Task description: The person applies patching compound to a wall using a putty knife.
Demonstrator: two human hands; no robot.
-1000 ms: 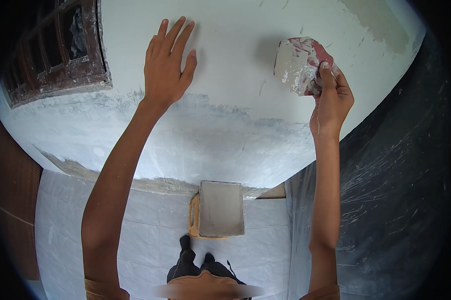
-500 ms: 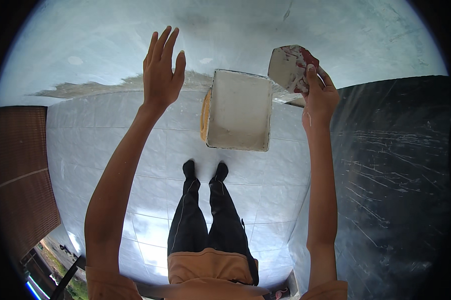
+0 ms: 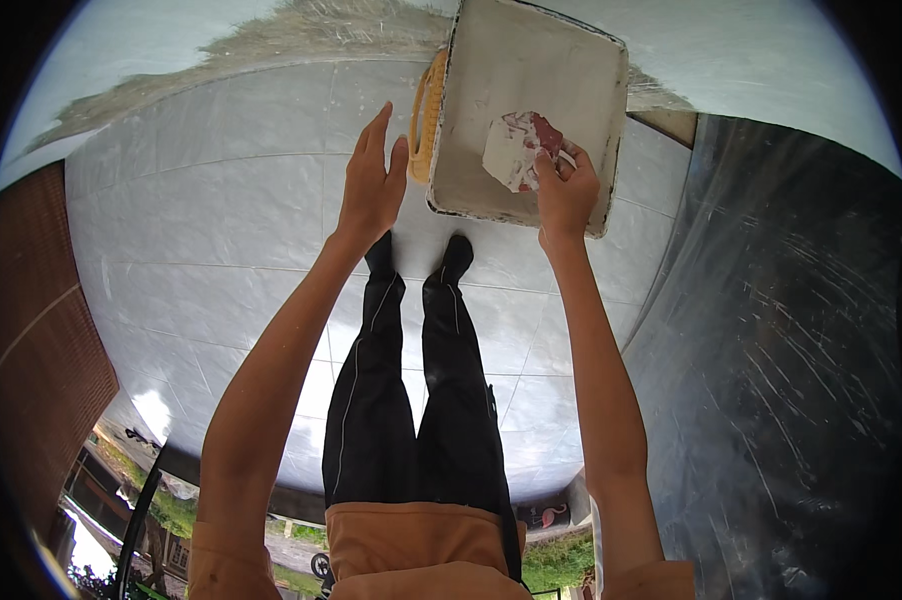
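Right hand (image 3: 565, 192): clenched around a plaster-smeared putty knife (image 3: 519, 150), its blade inside the box.
Left hand (image 3: 372, 186): released — fingers straight, palm flat, holding nothing.
Box (image 3: 516, 65): white, square, just beyond both hands — its yellow handle (image 3: 427, 115) beside the left fingertips.
Floor (image 3: 201, 240): pale tiles beneath both arms.

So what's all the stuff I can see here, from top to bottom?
tub: one, square, white and paste-smeared, on the floor by the wall
yellow handle: one, on the tub's left side
putty knife: one, white-coated blade, reddish handle, over the tub
tiled floor: pale grey, under the feet
plastered wall: white, rough grey strip at its foot, along the top
dark wall: one, scratched, at the right
brick wall: reddish, at the left
legs: two, black trousers
left hand: open, empty, beside the handle
right hand: gripping the putty knife
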